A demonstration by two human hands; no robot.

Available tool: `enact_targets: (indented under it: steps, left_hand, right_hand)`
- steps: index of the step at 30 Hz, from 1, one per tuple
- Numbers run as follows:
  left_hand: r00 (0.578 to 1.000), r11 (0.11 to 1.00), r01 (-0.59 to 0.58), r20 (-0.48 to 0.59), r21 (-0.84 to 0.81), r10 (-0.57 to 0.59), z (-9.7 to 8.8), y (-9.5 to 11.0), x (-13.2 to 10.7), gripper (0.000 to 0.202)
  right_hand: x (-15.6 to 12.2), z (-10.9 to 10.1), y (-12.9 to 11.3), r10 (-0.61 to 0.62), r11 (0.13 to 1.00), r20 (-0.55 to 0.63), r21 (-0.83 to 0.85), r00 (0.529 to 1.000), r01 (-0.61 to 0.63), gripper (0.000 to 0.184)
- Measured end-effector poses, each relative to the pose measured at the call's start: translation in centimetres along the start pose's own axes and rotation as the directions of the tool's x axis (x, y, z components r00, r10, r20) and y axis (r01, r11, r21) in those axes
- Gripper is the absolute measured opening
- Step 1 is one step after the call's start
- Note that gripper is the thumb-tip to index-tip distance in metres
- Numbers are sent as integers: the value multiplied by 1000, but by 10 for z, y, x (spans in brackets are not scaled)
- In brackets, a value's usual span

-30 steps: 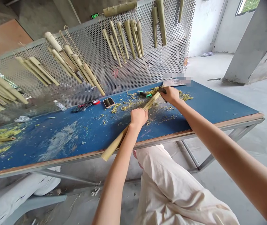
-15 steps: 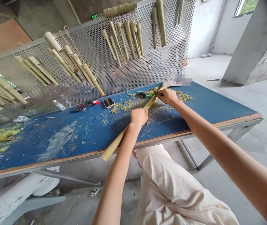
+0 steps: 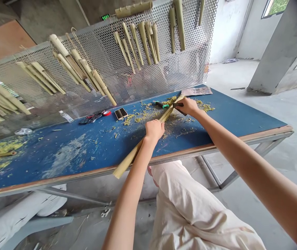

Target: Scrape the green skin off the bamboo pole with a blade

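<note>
Bamboo strip [image 3: 130, 159], straw-yellow with a smooth, faintly glossy skin, ran diagonally across the table [image 3: 229, 114]. Its cut lower end overhung the table's near edge, and its long axis pointed away and to the right, narrowing to a tip near the far edge. The left hand [image 3: 153, 131] was closed around the strip near its middle, fingers wrapped over the top. The right hand [image 3: 189, 106] was curled narrowly around a dark tool [image 3: 177, 104] and held it close to the strip's far end, though the fingers hid most of the tool, so its exact shape was unclear.

The table had a scuffed blue top, worn pale in patches, with a thin wooden edge and a metal frame. Crumbly yellow-green shavings [image 3: 140, 114] lay scattered over it around both hands. Just beyond the strip's tip sat a small tool [image 3: 162, 104] with a black-and-green handle. Farther left along the table's far edge lay a phone [image 3: 120, 113], a red-and-black object [image 3: 97, 115] and a clear plastic bottle [image 3: 66, 116]. A perforated metal panel [image 3: 169, 69] stood behind the table, hung with tapered bamboo pieces [image 3: 143, 38]. Creased cream trousers [image 3: 190, 205] showed below the table's near edge.
</note>
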State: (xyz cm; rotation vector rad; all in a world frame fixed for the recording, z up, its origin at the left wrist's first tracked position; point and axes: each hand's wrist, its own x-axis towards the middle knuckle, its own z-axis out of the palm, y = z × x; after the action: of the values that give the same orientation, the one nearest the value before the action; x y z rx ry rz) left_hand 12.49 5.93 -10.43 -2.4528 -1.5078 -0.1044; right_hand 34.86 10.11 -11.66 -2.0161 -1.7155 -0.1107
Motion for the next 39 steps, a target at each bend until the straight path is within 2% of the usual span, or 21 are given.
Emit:
enact_targets:
  steps: [3,7,11,15,19,23,27,31,35,39]
  left_hand:
    - [1000,1000,-2,-1,-7,2,0,0,0,51]
    - [1000,1000,-6,2,-5,6,-1,0,0,51]
    - [1000,1000,-6,-4,-2,6,0,0,0,52]
    - [1000,1000,-4,10,-11,4,0,0,1,52]
    - [1000,1000,1,-3,-14,-1,0,0,1,51]
    - [1000,1000,8,3,-11,-8,0,0,0,51]
    - [1000,1000,0,-4,-12,0,-1,0,0,51]
    - [1000,1000,4,5,-10,-4,-1,0,0,51]
    - [1000,1000,0,-3,0,0,0,-1,0,51]
    - [1000,1000,-1,-13,8,1,1,-1,0,52]
  right_hand:
    - [0,1,-1,17,1000,-25,-2,1000,-17,32]
    - [0,0,-2,-18,999,23,32,1000,17,33]
    - [-1,-1,-3,12,999,-3,39,1000,-12,35]
    - [-1,-1,-4,-15,996,95,93,995,6,34]
    - [-4,-2,-7,-9,997,41,71,999,6,31]
    - [-8,-6,-12,-86,990,125,124,988,70,30]
    - [-13,-8,-18,-27,999,26,40,999,26,29]
    - [-14,-7,-21,-68,996,84,57,994,63,31]
    - [-14,-8,-22,-49,999,32,9,998,49,30]
    - [-16,-10,-24,-79,997,76,18,994,78,29]
